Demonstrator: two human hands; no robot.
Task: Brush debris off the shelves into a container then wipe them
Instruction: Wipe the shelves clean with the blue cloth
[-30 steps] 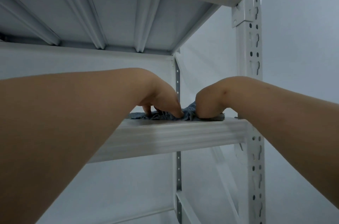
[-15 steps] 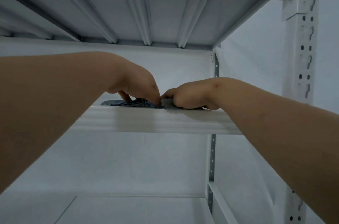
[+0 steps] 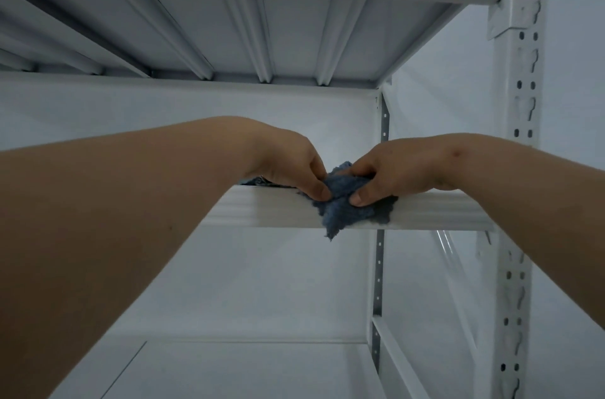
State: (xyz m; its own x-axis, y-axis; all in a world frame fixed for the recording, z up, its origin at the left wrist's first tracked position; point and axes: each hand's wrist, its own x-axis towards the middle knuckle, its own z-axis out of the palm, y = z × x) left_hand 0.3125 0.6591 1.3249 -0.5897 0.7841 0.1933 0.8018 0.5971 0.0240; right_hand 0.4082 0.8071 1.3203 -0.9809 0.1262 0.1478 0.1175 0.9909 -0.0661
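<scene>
A blue cloth [image 3: 342, 204] lies bunched over the front edge of a white metal shelf [image 3: 262, 210] at about eye height. One corner of the cloth hangs down past the shelf's front beam. My left hand [image 3: 294, 163] pinches the cloth from the left with thumb and fingers. From the right, my right hand [image 3: 393, 171] grips it, thumb on the front. The two hands nearly touch. The shelf's top surface is hidden from this low angle.
Another white shelf [image 3: 262, 38] spans overhead, seen from below with its ribs. A perforated white upright [image 3: 523, 104] stands at the right. A lower shelf [image 3: 245, 369] lies beneath. White walls are behind and to the right.
The cloth has been gathered up and pulled forward over the shelf's front edge, so a corner now hangs down. Both hands have come to the front beam.
</scene>
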